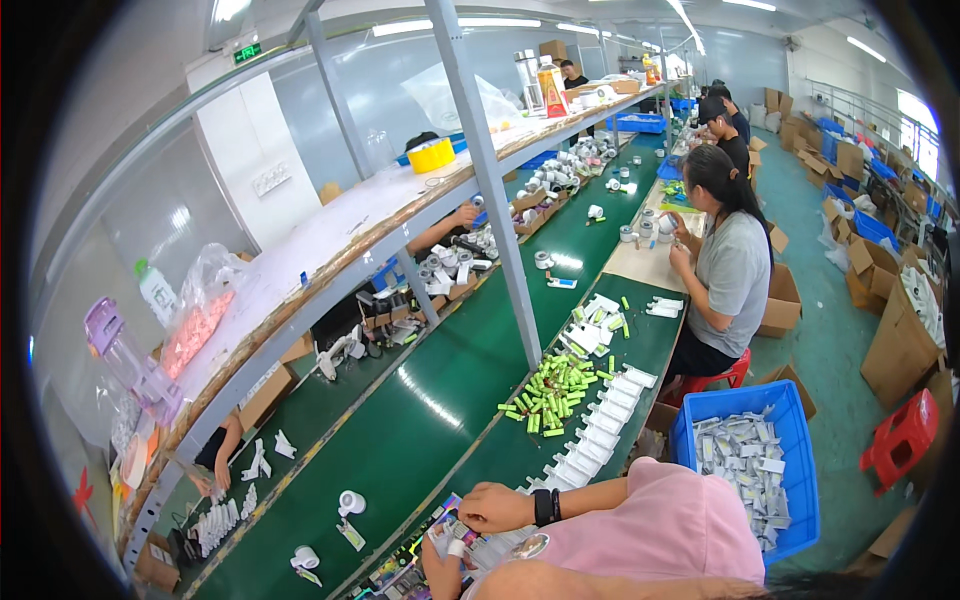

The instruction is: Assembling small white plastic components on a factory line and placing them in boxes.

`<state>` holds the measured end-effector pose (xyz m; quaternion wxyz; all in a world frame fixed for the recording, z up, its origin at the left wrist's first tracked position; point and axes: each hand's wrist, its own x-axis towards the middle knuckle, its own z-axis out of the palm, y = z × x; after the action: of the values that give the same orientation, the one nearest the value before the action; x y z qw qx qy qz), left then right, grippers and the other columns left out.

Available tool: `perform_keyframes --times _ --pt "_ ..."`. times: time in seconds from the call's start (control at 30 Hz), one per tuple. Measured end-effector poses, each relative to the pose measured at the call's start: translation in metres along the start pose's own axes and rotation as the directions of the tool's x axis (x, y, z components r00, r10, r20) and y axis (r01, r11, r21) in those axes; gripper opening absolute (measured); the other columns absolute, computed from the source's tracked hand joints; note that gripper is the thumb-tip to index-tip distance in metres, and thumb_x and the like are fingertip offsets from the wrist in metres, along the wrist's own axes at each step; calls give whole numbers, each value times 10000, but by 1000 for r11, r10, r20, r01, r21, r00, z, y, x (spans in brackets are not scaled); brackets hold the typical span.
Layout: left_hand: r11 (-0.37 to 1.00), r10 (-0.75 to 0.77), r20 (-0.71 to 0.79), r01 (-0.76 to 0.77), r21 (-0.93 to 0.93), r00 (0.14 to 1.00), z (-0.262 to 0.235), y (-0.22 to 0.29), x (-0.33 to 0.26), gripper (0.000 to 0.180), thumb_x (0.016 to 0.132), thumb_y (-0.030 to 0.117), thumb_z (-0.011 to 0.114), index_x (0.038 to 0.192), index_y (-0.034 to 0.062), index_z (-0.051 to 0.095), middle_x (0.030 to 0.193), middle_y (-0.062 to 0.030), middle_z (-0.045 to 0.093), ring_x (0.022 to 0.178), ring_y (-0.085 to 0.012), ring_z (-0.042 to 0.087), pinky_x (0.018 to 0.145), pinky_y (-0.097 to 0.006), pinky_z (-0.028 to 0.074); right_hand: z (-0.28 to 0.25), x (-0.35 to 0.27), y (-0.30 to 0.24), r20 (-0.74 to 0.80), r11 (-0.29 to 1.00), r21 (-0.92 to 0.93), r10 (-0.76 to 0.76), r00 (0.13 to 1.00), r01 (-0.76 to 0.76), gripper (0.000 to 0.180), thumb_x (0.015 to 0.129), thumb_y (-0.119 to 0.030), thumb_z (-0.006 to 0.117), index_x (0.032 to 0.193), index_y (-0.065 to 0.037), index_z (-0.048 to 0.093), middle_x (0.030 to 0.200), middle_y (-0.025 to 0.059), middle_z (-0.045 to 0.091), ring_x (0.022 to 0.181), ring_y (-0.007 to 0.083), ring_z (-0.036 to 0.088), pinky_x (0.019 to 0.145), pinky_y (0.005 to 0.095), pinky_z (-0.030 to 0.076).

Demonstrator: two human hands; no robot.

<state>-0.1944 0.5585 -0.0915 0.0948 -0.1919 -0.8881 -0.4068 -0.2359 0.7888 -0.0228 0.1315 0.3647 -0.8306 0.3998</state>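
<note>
- The conveyor belt [440,400] was dark green.
- The small cylinders [553,390] heaped by its right edge were bright green.
- The crate [745,405] was blue, the stool [900,440] red.
- The nearest worker's shirt [680,525] was pink.

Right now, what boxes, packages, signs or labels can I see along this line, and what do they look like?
Exit sign: small green rectangle, high on the far wall.
Carton: tall, orange-red and yellow, on the upper shelf.
Cardboard boxes: brown, open, on the floor at right.
Blue crate: rectangular, holding white packets, beside the bench.
Plastic bag: clear, pinkish contents, left shelf.
</note>
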Motion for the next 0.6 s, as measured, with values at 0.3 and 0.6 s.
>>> perform_keyframes --times 0.3,0.6 --pt "280 -605 232 476 -833 762 -4 80 40 240 974 258 414 1065 57 507 727 -100 611 514 -193 592 447 -354 530 -3 11 -4 -310 990 -50 -140 940 130 106 799 -109 642 904 -91 646 831 45 620 767 237 587 754 369 449" --pt "190 -596 280 471 -862 752 -10 87 30 211 971 245 439 1053 64 507 734 -67 580 518 -158 569 417 -323 509 2 14 -15 -293 990 -24 -139 946 138 137 780 -84 674 907 -73 623 846 36 647 741 233 588 716 360 454"
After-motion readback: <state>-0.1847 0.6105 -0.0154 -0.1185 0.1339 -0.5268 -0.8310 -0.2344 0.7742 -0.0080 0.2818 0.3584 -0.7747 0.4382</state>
